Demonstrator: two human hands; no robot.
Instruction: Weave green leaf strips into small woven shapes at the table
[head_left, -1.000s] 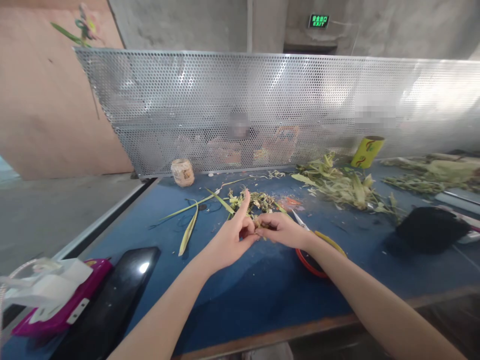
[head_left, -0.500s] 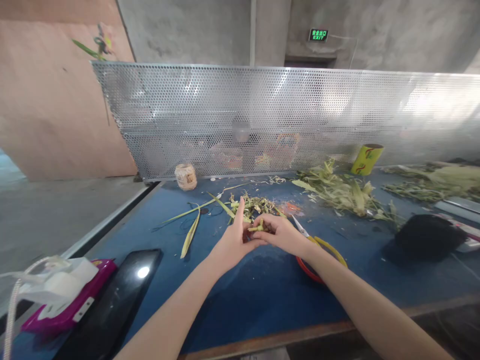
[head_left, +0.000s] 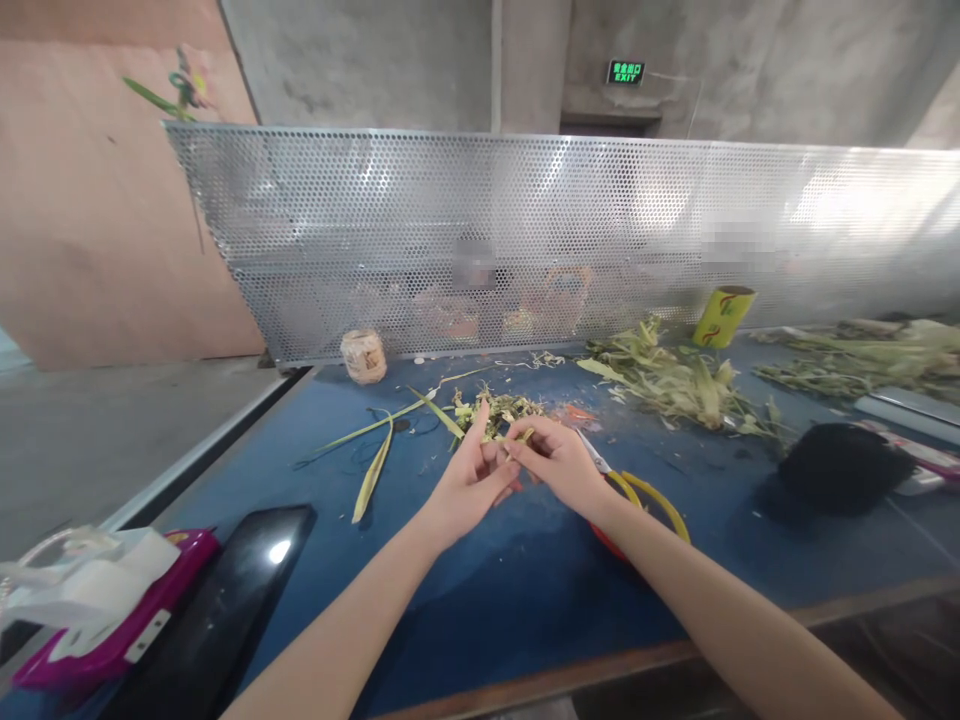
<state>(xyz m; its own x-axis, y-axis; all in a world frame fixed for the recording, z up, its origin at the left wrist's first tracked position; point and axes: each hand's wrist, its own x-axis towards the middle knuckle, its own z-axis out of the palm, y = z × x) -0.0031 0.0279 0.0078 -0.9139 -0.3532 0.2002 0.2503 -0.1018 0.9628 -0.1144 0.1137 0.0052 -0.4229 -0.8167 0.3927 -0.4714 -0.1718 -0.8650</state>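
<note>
My left hand and my right hand meet above the blue table, near its middle. Both pinch small green stem pieces between the fingertips; the left index finger points up. Just beyond the hands lies a small heap of chopped green plant bits. Yellow-handled scissors lie on the table under my right wrist, beside a red ring.
A perforated metal screen closes off the far edge. Long leaves, a twine roll, a leaf pile, a yellow tube and a black cloth lie around. A black tray and pink box sit near left.
The hands have stayed together and worked the stem pieces; the right fingers shifted slightly up and the left index finger stays raised. The view moved a little.
</note>
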